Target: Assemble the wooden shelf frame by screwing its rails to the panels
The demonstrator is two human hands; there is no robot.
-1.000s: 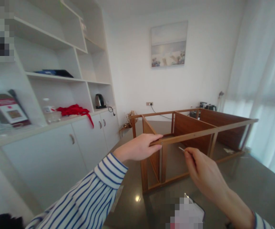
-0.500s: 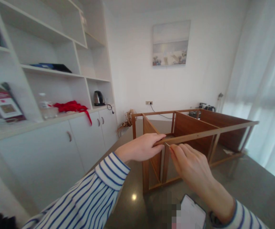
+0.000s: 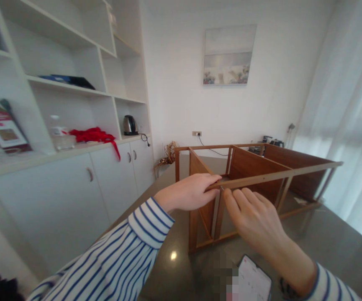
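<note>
A brown wooden shelf frame (image 3: 259, 163) with several panels lies on its side on the dark glossy table (image 3: 334, 240). My left hand (image 3: 190, 192) is closed around its near top rail, thumb below and fingers above. Just right of it, my right hand (image 3: 256, 213) is curled in a pinch on a thin metal tool (image 3: 222, 189). Its tip meets the rail close to my left fingertips, at the top of an upright. Most of the tool is hidden inside my right hand, so its exact kind does not show.
A phone (image 3: 252, 279) lies on the table below my right hand, partly blurred out. White cabinets (image 3: 52, 200) with open shelves line the left, holding a kettle (image 3: 130, 125) and red cloth (image 3: 93, 136). Dried plants (image 3: 170, 154) stand beyond the frame; a curtain (image 3: 347, 125) hangs right.
My right hand has turned slightly and moved closer to the rail, so less of the tool shows. My left hand keeps its hold. The whole view has shifted a little.
</note>
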